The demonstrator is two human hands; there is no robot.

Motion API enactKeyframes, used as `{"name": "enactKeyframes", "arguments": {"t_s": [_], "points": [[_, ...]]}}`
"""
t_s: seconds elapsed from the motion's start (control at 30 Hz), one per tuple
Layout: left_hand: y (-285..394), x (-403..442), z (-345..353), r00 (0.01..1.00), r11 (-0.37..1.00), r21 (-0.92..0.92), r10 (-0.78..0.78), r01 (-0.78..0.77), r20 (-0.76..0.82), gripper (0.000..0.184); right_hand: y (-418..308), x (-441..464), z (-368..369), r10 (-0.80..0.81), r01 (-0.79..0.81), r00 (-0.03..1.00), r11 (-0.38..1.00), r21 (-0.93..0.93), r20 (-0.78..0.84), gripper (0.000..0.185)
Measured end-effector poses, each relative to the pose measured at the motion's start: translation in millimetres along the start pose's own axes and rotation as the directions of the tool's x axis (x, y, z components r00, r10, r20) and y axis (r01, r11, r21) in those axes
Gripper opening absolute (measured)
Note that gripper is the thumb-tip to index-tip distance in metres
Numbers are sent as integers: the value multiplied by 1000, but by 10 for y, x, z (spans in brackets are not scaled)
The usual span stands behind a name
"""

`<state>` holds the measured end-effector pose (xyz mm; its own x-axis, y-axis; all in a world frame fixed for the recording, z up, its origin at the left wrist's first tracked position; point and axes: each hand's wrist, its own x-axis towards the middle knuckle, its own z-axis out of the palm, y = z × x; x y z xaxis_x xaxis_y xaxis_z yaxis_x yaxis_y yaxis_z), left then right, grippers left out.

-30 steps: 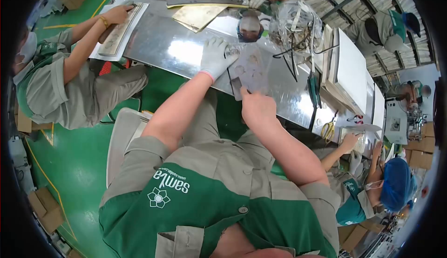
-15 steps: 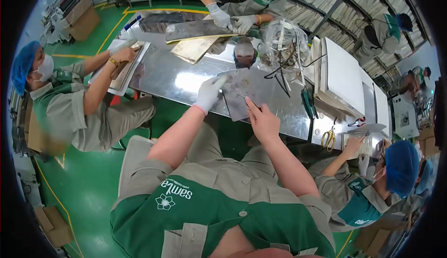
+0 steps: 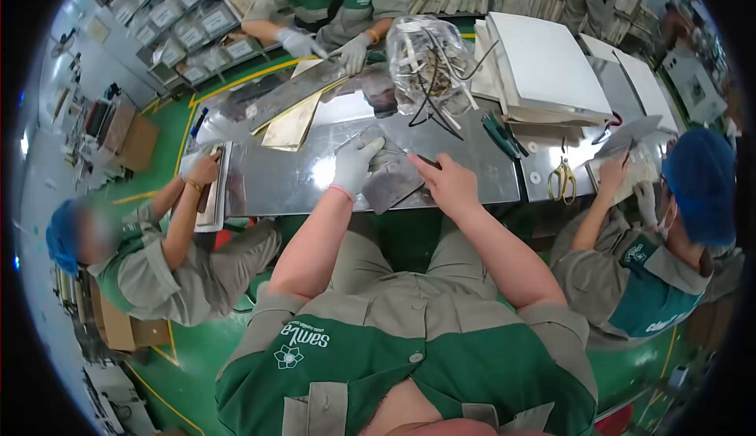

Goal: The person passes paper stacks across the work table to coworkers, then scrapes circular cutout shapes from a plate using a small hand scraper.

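My left hand (image 3: 356,164), in a white glove, grips the upper left part of a thin grey sheet (image 3: 389,184) with a mottled, smudged face. The sheet is at the front edge of the metal table, slightly tilted. Bare, my right hand (image 3: 452,187) is closed around the dark handle of a slim tool (image 3: 425,162). Its thin tip points left, over the sheet near my left fingers. I cannot tell whether it is a knife or a scraper.
A plastic bag of black cables (image 3: 433,66) lies on the metal table (image 3: 472,188). Right of it are thick white-covered stacks (image 3: 543,66), green-handled pliers (image 3: 502,135) and gold-handled scissors (image 3: 562,180). Co-workers sit left (image 3: 189,255) and right (image 3: 654,263); another (image 3: 331,11) works opposite over a long grey board (image 3: 303,97).
My view has shifted and turned, so the surroundings sit differently. The sheet has turned in my left hand, and my right hand with the tool sits closer to its upper edge.
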<state>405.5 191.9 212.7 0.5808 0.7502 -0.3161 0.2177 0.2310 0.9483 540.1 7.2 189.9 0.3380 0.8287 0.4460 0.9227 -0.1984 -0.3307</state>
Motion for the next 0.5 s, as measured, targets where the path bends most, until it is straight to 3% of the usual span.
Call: {"name": "enactKeyframes", "arguments": {"t_s": [0.13,0.3,0.37,0.43,0.5], "points": [[48,133,74,994,986,149,-90,79,69,32,175,-95,60,103,-102,995,989,104,-3,38],[182,336,170,984,948,317,-79,24,161,26,347,-206,214,179,-170,984,961,220,-23,41],[288,501,186,962,821,570,-173,24,209,24,402,-198,269,222,-219,975,953,209,14,36],[459,590,236,964,751,660,-163,-16,209,28,459,-163,341,228,-222,974,953,207,-8,37],[629,712,270,947,382,914,-221,-135,232,32,495,-121,416,272,-262,962,948,180,-30,38]]}}
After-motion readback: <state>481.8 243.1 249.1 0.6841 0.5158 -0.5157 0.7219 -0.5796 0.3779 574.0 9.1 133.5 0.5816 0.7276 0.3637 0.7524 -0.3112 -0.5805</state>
